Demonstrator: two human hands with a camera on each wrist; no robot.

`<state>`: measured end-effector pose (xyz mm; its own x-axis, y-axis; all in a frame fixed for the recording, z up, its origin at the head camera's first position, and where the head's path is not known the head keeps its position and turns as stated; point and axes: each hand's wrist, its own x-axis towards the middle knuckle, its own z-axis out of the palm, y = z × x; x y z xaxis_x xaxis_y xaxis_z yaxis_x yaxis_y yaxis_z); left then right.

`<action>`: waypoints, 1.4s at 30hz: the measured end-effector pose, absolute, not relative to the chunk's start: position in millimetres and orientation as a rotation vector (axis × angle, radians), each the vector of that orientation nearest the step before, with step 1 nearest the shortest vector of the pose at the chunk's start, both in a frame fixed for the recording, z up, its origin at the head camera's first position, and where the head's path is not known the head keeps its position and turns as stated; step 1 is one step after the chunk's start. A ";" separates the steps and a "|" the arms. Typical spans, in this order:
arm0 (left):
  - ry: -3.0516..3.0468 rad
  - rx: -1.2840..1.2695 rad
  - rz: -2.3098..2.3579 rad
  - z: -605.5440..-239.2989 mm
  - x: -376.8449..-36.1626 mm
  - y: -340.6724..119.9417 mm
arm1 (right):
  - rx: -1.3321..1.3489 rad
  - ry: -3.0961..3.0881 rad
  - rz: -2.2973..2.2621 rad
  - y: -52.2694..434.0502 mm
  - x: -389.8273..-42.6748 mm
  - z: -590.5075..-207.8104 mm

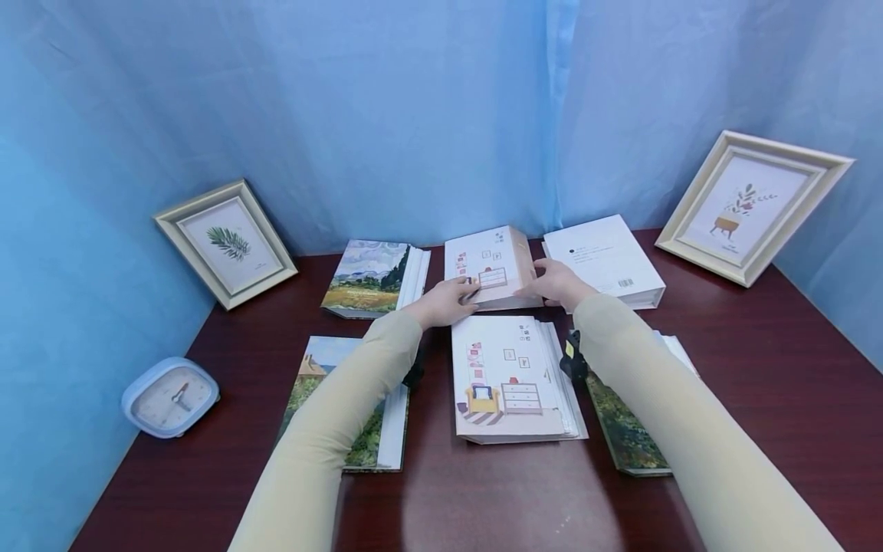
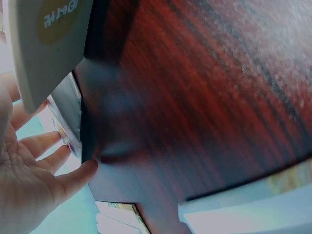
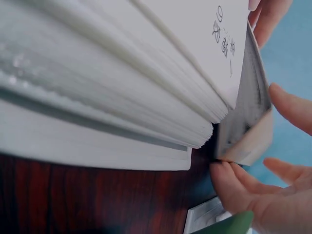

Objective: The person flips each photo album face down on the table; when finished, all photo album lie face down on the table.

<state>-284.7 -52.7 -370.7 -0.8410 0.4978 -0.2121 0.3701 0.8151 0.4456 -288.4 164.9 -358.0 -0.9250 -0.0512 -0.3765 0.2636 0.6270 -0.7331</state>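
Note:
At the back middle of the table lies a thick book with a drawn cabinet on its white cover and a pinkish spine. My left hand holds its front left corner, some fingers lying over the cover. On the other side, my right hand grips the spine near its front corner. In the right wrist view, my right hand's fingers touch the book's lower edge. A matching book lies just in front, its pages fanned at the right.
A white book lies back right, a landscape-cover book back left. Two more painted-cover books, left and right, sit partly under my forearms. Picture frames stand left and right; a blue clock stands left.

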 end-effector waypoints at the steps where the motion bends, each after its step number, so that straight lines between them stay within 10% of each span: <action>1: 2.680 0.659 0.565 -370.9 -284.5 -52.7 | 0.170 2.500 -1.196 165.2 -288.0 -357.0; 42: 2.761 0.445 0.767 -341.3 -292.9 -144.5 | 0.081 2.456 -1.340 118.5 -285.6 -332.9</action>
<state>-292.9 -144.5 -341.3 -0.9244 0.3515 -0.1479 0.2248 0.8156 0.5331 -285.6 118.5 -332.9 -0.9402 -0.1117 -0.3218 0.2102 0.5532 -0.8061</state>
